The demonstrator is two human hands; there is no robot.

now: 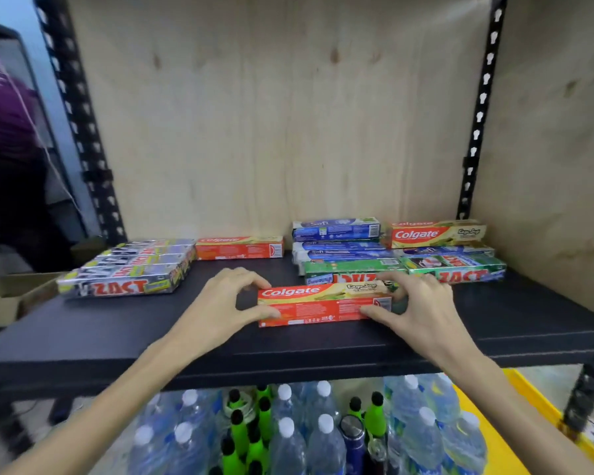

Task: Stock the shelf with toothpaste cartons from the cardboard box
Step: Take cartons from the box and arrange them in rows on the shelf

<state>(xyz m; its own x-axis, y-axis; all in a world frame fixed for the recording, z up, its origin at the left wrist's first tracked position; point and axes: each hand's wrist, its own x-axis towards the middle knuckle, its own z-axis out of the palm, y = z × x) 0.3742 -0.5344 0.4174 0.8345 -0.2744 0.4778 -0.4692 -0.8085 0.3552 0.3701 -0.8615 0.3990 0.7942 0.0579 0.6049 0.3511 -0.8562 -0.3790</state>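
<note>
Head view: a red Colgate carton is held lying flat near the front middle of the black shelf, long side across. White logo on the top face at the left, a beige-gold band to the right, fine print and a barcode on the near red face. The left end is pinched by the left hand, thumb on the near face, fingers curled over the top. The right end is gripped the same way by the right hand. Silver Zact cartons are laid in a row at the left rear, a second red Colgate carton beside them. Blue Safi cartons are stacked over a green Zact carton at the right rear, exact count hard to tell. Water bottles are seen standing below the shelf.
</note>
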